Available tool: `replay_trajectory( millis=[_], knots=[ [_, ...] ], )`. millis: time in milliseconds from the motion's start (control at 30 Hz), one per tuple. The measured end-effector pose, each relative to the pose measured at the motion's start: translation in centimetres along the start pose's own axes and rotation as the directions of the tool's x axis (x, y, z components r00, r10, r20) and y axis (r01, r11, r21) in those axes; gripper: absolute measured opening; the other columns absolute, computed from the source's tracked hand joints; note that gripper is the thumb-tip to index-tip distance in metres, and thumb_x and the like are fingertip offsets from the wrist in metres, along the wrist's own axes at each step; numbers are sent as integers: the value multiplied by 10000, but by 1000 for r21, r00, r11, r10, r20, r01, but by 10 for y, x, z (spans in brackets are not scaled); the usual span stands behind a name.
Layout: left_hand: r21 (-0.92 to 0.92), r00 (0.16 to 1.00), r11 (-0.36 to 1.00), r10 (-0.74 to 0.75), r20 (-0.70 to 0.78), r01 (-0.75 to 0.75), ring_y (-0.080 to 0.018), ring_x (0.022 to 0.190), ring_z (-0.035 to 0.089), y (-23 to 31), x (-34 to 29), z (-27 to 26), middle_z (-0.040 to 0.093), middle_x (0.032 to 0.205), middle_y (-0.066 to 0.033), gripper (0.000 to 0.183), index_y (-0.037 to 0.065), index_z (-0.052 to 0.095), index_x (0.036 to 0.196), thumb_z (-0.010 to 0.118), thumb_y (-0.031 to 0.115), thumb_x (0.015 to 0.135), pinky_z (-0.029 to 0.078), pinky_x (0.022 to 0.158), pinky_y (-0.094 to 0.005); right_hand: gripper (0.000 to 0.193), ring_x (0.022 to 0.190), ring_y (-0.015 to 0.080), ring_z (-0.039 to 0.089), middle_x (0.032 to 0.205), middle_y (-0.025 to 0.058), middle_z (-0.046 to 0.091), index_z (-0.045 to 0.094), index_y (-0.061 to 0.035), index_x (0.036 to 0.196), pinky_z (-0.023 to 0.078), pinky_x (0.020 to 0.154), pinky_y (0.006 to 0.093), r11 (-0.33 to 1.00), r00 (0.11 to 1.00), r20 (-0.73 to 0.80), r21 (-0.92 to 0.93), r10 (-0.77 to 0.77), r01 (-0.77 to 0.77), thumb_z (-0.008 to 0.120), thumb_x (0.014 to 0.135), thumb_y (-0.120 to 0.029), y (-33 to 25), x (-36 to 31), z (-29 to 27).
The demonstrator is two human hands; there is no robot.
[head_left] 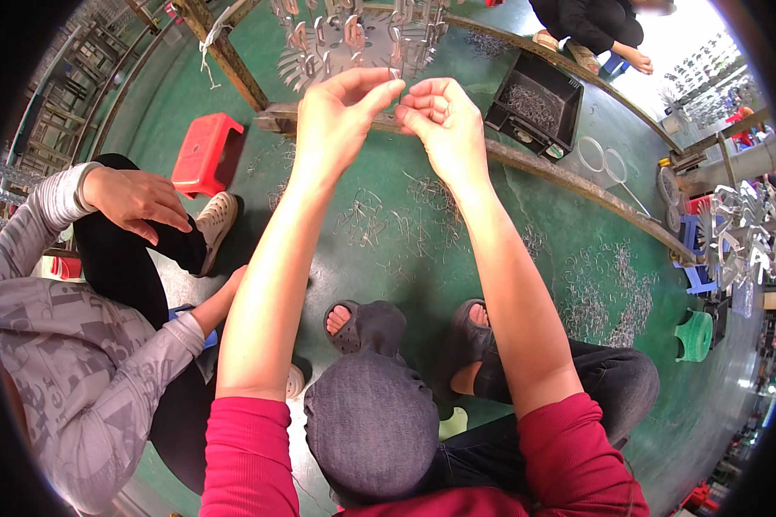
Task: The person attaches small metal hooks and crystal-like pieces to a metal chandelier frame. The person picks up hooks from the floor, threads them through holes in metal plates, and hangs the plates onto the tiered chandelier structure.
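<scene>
Both my arms reach forward in red sleeves. My left hand (341,121) is closed in a pinch, thumb against forefinger, on a small thin metal piece (395,75) whose exact kind is too small to tell. Close beside it, my right hand (447,129) has its fingers curled and the thumb pressed to them; what they hold, if anything, is hidden. Just beyond the hands hang several shiny bent metal parts (353,33) in a cluster. Thin metal wire hooks (366,215) lie scattered on the green floor below.
A wooden rail (578,185) crosses behind my hands. A black crate (539,103) holds metal pieces. A red stool (205,155) stands at left, near a seated co-worker in a grey patterned top (78,345). Another person (591,34) crouches at far right. More wire pieces (612,297) litter the floor.
</scene>
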State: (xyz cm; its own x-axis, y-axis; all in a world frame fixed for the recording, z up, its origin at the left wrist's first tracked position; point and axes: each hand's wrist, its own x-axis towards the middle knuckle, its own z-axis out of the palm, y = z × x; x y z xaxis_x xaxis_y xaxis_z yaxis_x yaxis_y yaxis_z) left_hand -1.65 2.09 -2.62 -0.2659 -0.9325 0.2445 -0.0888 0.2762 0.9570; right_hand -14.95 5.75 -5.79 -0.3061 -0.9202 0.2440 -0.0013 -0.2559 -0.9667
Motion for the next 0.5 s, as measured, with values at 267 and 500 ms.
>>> replay_trajectory(
  millis=[267,500],
  knots=[
    [171,993,985,23,-119,-2,-79,736,622,-20,-27,21,680,815,-38,176,29,660,931,696,114,780,488,679,-231,217,718,132,631,770,84,652,541,-4,887,514,656,262,980,993,-38,-172,-112,104,683,723,10,-3,7,-2],
    [165,935,974,200,-291,-157,-85,661,611,-34,-30,37,674,758,-54,108,18,662,830,686,109,777,481,640,-239,246,782,175,669,837,127,684,630,12,945,523,703,286,887,996,79,-457,-36,68,661,711,-60,-26,9,-15]
  ],
)
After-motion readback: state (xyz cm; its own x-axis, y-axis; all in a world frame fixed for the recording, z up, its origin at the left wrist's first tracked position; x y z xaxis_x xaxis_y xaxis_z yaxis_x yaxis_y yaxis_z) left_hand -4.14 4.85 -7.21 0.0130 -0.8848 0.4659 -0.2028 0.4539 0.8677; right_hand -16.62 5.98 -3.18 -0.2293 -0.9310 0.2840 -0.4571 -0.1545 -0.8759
